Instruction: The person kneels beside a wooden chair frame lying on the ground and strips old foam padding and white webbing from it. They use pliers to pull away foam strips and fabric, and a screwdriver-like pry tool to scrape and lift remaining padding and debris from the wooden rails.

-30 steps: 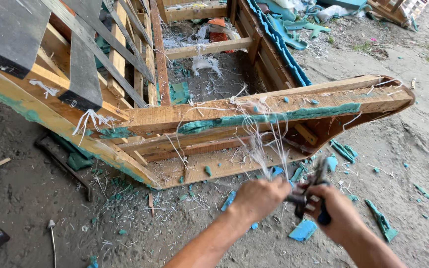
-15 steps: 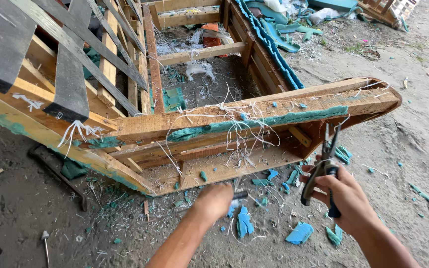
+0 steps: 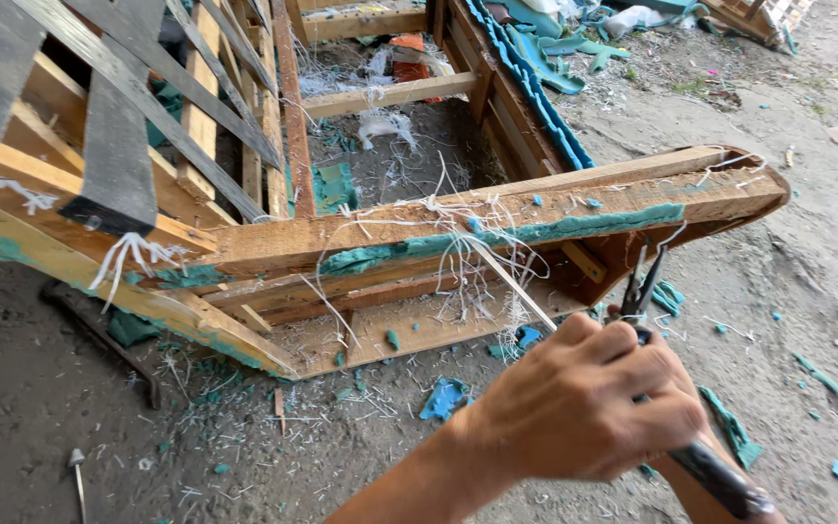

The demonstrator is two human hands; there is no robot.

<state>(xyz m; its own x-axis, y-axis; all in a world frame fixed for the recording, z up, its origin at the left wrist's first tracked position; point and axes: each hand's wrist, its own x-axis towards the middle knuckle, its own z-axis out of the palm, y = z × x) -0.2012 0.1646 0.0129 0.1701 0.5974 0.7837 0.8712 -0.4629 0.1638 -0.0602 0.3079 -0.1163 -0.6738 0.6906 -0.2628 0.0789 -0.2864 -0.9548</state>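
A bare wooden sofa frame point(image 3: 555, 209) lies on its side on dirt ground, with teal foam remnants point(image 3: 497, 238) and white frayed threads point(image 3: 458, 262) stuck along its rail. My left hand point(image 3: 574, 398) is closed in a fist over the black-handled pliers point(image 3: 644, 281), near the rail's right end. The pliers' jaws point up, slightly apart, just below the rail. A white strip point(image 3: 511, 281) runs from the rail down to my left fist. My right hand point(image 3: 695, 480) is mostly hidden beneath the left, gripping the pliers' handles point(image 3: 725, 480).
Teal foam scraps point(image 3: 443, 398) litter the dirt around the frame. A dark metal bar point(image 3: 99, 335) lies at the left, a small tool point(image 3: 77, 464) near the bottom left. More teal fabric point(image 3: 535, 58) and debris lie behind the frame.
My left hand has moved right from the ground near the scraps and closed over the pliers and my right hand. The view has shifted closer to the rail's right end.
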